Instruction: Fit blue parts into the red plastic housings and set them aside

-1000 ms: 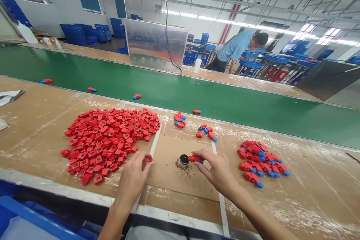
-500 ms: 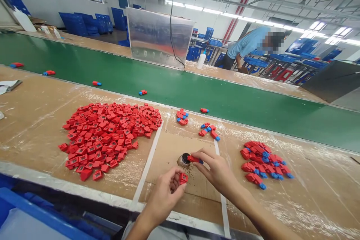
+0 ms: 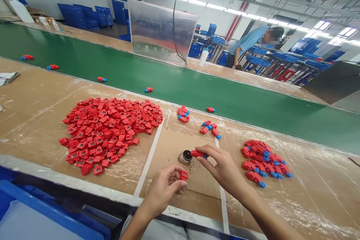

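Note:
My left hand (image 3: 164, 191) is closed on a small red plastic piece (image 3: 183, 175), pinched between thumb and fingers just above the cardboard-covered table (image 3: 36, 108). My right hand (image 3: 222, 167) pinches a red-and-blue piece (image 3: 198, 154) and holds its end against a small round black-topped pot (image 3: 186, 156) that stands on the table. A large heap of red pieces (image 3: 108, 131) lies to the left of my hands. A smaller heap of red-and-blue pieces (image 3: 263, 163) lies to the right.
Two little clusters of red-and-blue pieces (image 3: 183, 114) (image 3: 210, 128) lie beyond the pot. A green conveyor belt (image 3: 197, 90) behind carries several single pieces. A metal box (image 3: 161, 37) and a person in a blue shirt (image 3: 247, 43) stand beyond. A blue bin (image 3: 42, 217) sits at the near left.
My left hand took a red piece from the big heap and carried it right, close to my right hand. My right hand stayed at the pot. The pieces on the belt drifted.

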Available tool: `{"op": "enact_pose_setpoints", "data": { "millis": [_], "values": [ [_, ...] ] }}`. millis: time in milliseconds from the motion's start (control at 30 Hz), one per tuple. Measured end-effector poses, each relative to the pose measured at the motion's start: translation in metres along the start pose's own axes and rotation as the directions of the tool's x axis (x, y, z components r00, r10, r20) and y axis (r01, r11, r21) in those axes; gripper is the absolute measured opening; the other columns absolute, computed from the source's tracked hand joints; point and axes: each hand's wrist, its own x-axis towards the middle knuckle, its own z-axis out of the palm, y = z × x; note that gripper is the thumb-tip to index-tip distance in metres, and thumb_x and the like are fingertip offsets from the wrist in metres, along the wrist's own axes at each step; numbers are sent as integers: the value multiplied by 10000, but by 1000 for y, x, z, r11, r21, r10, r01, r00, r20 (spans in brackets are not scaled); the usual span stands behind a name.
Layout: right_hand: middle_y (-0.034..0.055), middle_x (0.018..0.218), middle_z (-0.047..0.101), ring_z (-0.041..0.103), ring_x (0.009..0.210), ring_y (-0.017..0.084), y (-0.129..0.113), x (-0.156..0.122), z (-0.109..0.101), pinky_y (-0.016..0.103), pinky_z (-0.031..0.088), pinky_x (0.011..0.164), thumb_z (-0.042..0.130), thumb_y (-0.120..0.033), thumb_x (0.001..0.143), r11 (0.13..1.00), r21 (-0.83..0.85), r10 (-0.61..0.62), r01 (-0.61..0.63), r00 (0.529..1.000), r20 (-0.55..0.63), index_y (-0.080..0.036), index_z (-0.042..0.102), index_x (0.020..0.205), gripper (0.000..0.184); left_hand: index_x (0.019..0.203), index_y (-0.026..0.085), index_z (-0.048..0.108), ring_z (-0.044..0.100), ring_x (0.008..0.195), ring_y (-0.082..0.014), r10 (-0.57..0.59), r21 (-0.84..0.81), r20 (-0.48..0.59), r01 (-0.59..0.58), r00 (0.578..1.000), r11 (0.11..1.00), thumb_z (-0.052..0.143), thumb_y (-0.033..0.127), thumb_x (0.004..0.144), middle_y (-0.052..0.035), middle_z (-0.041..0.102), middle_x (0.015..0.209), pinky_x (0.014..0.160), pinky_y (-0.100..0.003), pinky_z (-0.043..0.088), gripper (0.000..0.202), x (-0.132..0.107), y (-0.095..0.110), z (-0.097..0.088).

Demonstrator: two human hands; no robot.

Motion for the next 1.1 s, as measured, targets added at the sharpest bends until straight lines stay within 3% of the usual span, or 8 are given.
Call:
{"op": "enact_pose_setpoints", "data": {
  "millis": [200,433,767,900,1000,1033,1100],
  "values": [
    [65,980,664,640,870,190,-21,-21,6,279,514,755,545,-258,973,989,147,-13,4,998,57,-212,624,1125,177,1002,142,617,573,682,-122,-6,-24,22,7,1000,1000,673,224,812,2,599,742,638,-231,498,214,-1,5,0],
    [72,1017,650,636,920,206,-20,-34,22,296,509,791,541,-242,972,981,188,34,-58,991,130,-221,620,1147,193,1016,141,616,565,670,-128,13,15,39,-13,999,1000,655,224,822,-2,608,734,633,-240,487,214,-1,4,0],
    [78,900,587,591,788,186,-26,-45,38,286,496,688,423,-212,1011,989,146,-7,-12,991,132,-190,635,1039,215,957,163,645,531,579,-110,-54,284,80,30,995,958,546,206,860,26,556,669,561,-216,425,145,-8,13,-5],
    [92,936,621,615,831,195,-30,-43,42,295,514,718,414,-224,1013,989,147,-14,-3,993,121,-193,636,1030,225,970,160,634,537,595,-115,-64,279,106,32,992,960,542,245,870,21,545,679,571,-222,434,160,-7,15,-3],
    [85,982,668,646,889,195,-15,-42,27,294,530,766,444,-255,1005,981,191,14,-28,997,72,-201,635,1081,213,1140,178,576,566,651,-133,-124,227,112,96,986,969,638,295,805,-3,601,798,631,-249,486,361,-6,22,-14],
    [82,998,681,652,911,199,-3,-42,16,302,531,789,462,-273,998,984,168,59,-63,998,29,-203,638,1091,212,1211,189,530,583,678,-145,-135,231,74,115,988,966,665,322,779,-20,622,869,653,-265,503,472,-6,26,-22],
    [84,1029,698,658,941,220,34,-46,-16,339,530,827,502,-332,976,978,67,202,-195,973,-111,-203,651,1091,228,1306,206,441,615,717,-180,-101,313,-114,132,988,940,651,430,771,-52,642,957,657,-292,515,617,-3,38,-45]
  ]
}}
